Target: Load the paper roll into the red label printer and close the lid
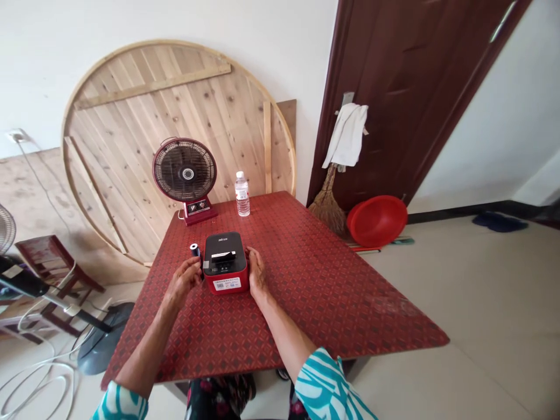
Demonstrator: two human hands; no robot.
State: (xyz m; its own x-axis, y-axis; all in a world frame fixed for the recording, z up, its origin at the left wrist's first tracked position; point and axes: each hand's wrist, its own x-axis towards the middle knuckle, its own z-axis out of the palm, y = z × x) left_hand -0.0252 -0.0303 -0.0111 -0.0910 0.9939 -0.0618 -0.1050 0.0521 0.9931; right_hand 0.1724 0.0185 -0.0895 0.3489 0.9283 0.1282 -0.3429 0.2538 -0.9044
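Note:
A box-shaped small printer, red below with a black top, sits on the red patterned table. A black bar with a white strip lies across its lid, and a white label is on its front. My right hand rests along the printer's right side, fingers stretched out flat. Beside the left side is my left hand, its fingers loosely bent and apart; whether it touches the printer is unclear. Just behind those fingers stands a dark roll with a white end, partly covered by the hand.
A red table fan and a water bottle stand at the table's back. Behind leans a round wooden tabletop. To the right are a broom and red basins; at left, a floor fan's base and loose cables.

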